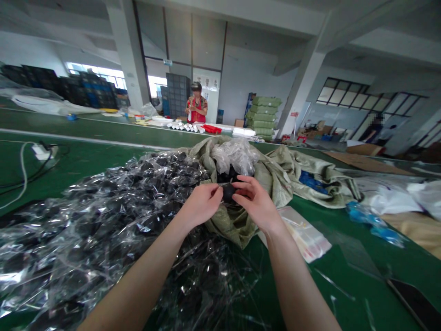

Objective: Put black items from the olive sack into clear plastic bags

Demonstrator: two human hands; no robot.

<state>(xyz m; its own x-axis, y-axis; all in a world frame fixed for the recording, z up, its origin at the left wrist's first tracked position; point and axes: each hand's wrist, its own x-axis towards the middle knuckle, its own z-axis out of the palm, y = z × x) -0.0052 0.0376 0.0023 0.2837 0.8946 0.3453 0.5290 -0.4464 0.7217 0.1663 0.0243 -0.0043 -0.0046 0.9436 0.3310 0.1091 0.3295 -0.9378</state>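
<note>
A small black rounded piece (228,193) is held between my two hands, over the mouth of an olive woven sack (237,225). My left hand (204,202) pinches its left side, thumb and fingers closed. On its right side, the fingers and thumb of my right hand (254,198) grip it. More dark pieces (228,176) show inside the sack behind it, under a crumpled clear plastic bag (237,154). To the left, a wide heap of black pieces in clear plastic wrappers (113,207) covers the green table.
Flat clear bags (305,234) lie right of the sack, and a phone (415,299) at the lower right. A second woven sack (320,177) holds blue items. A power adapter (43,151) sits left. A person in a red apron (197,108) stands across the table.
</note>
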